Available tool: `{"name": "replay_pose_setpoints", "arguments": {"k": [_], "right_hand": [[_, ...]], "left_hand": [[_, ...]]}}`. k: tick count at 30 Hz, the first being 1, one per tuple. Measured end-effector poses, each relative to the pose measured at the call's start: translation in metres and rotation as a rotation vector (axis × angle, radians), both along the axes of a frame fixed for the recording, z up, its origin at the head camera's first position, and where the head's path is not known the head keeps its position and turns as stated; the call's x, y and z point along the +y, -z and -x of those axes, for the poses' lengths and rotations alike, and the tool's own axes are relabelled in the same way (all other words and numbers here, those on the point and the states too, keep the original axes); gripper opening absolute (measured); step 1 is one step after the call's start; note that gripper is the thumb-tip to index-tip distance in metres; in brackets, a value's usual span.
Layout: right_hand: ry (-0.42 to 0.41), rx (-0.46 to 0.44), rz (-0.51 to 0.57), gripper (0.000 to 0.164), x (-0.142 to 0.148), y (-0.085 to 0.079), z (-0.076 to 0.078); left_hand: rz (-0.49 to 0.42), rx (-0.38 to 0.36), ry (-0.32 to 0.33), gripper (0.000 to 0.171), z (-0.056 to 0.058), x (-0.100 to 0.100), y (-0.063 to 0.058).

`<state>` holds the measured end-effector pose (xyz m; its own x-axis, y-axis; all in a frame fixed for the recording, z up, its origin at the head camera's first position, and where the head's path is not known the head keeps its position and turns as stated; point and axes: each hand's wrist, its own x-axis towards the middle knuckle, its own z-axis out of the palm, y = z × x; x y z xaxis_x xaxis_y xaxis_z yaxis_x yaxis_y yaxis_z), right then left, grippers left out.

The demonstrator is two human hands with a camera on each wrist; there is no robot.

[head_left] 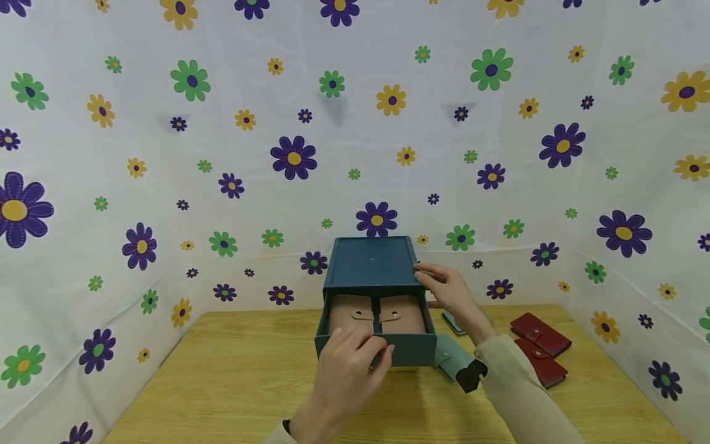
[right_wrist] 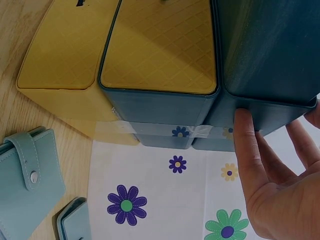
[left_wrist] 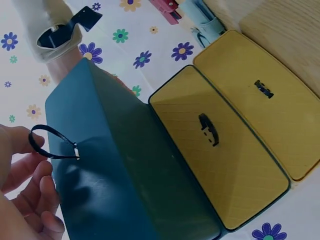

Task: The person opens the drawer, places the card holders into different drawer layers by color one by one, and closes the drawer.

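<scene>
A blue drawer [head_left: 410, 350] stands pulled out from the top of a stack of drawer boxes [head_left: 373, 262]. Inside it, two pink snap-strap wallets [head_left: 349, 308] lie side by side. My left hand [head_left: 349, 364] is at the drawer's front. In the left wrist view, its thumb and fingertips pinch the black pull loop [left_wrist: 55, 131], though the far side of the grip is partly hidden. My right hand [head_left: 452, 296] rests against the right side of the top box. Its extended fingers [right_wrist: 246, 145] touch the blue side wall in the right wrist view.
Below the blue drawer are two yellow-fronted drawers [left_wrist: 200, 145], each with a black loop. Light teal wallets [head_left: 452, 356] lie right of the stack, and two dark red wallets [head_left: 540, 333] lie farther right. A flowered cloth [head_left: 249, 209] surrounds the wooden table [head_left: 233, 370].
</scene>
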<state>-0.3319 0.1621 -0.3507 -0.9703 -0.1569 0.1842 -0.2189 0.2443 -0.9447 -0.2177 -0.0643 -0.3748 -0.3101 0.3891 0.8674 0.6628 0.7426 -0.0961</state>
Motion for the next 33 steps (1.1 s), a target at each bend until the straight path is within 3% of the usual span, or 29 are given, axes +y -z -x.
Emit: {"name": "replay_pose_setpoints", "arguments": {"k": [8,17,33], "right_hand": [[0.005,-0.004,-0.006,0.046,0.000,0.001,0.000],[0.004,-0.001,-0.001,0.046,0.002,0.000,0.000],[0.006,-0.007,-0.005,0.046,0.001,0.001,0.001]], "left_hand": [[0.043,-0.055,-0.078,0.021,-0.004,-0.004,0.009],[0.077,-0.091,-0.114,0.025,-0.007,-0.004,0.018],[0.026,-0.116,-0.056,0.013,-0.008,-0.004,0.025]]}}
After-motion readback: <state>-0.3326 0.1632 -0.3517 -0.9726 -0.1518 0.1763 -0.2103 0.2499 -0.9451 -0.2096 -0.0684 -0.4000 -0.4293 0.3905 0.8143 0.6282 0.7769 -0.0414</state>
